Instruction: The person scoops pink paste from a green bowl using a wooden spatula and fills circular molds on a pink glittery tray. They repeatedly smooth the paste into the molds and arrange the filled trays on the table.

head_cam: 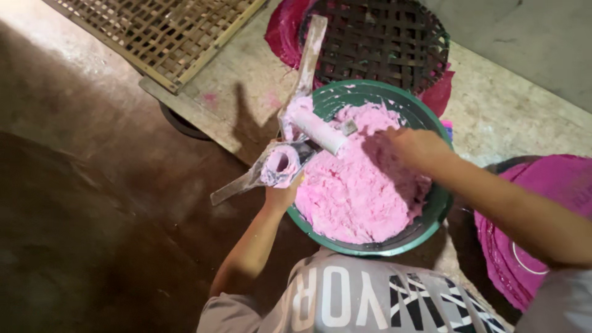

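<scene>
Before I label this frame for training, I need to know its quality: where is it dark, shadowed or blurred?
Head view: the floor at left lies in deep shadow; the light falls brightest on the pink dough in the green basin; the right hand casts a shadow on the dough; the left hand, holding the metal press, looks slightly soft; the near right forearm is blurred.

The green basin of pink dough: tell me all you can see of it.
The green basin is round, plastic-looking, its inner wall smeared pale. It stands on the floor, holding a heap of soft pink dough, lumpy and moist. The right hand reaches into the dough from the right. The left hand holds a dough-caked metal press at the basin's left rim. A dark woven basket lies just behind.
</scene>
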